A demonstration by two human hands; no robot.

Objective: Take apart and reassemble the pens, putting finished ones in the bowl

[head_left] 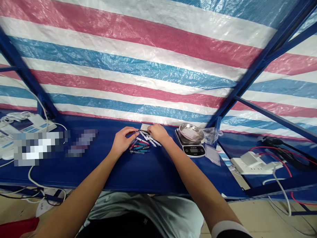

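Nearest the camera are the person's dark shorts and pale shirt, with a red cloth low at the left. A black-and-white band circles the right arm near the elbow. The left forearm and right forearm reach forward over a blue table, backed by a striped red, white and blue tarpaulin on a blue steel frame.

To the right stand a digital kitchen scale carrying a steel bowl, then a clear plastic bag and a flat clear sleeve. Farther right, past the table edge, lies a white power strip with red and white cables. White devices and cords sit at the left, beside two pixelated patches that hide whatever lies there.

The pens lie in a loose, overlapping heap on the table, some white, others teal, red or dark. They sit directly below and between the hands, with a small pale packet just beyond them. The left hand and right hand are both curled, their fingertips close together over the top of the heap. They seem to be touching the pens, but the fingers hide whether either hand grips one.
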